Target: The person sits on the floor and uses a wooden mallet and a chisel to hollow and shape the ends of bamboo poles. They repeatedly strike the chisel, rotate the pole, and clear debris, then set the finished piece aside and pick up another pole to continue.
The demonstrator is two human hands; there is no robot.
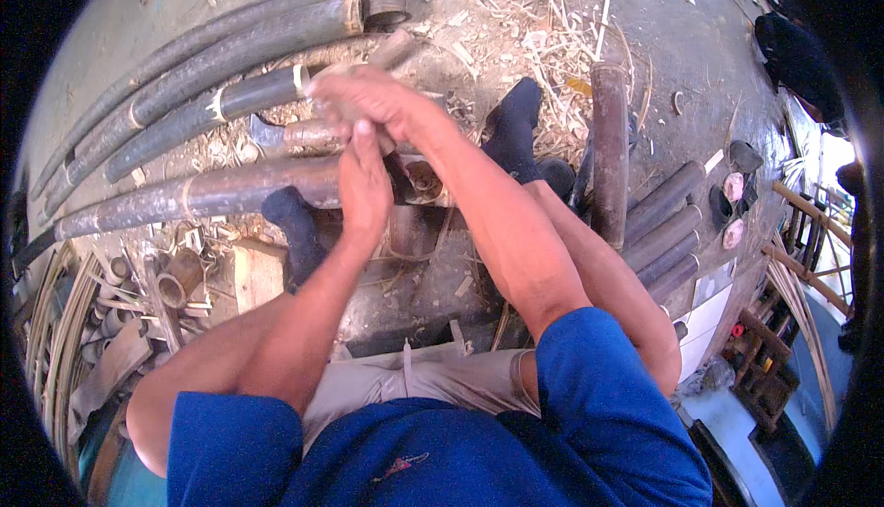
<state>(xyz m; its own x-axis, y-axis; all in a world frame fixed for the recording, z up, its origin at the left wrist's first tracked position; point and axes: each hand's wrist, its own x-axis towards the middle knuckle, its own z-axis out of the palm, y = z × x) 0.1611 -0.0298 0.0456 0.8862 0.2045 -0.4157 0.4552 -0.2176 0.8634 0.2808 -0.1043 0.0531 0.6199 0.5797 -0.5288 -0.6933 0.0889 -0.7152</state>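
Head view: right hand point(385, 106) and left hand point(366, 177) meet, fingers loosely extended; whether they grip anything, I cannot tell. The round bamboo pole point(258, 186), just left of the left fingers, could roll if bumped.

Grey floor point(704, 51), bright light point(838, 152) at the right edge
Pale tiles point(703, 334) lie at lower right, near a brown wooden framework point(762, 331); a blue surface point(822, 332) shows beside it

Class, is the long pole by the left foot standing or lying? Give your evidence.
Lying: the long pole stretches sideways, low over the floor, beside the left foot.
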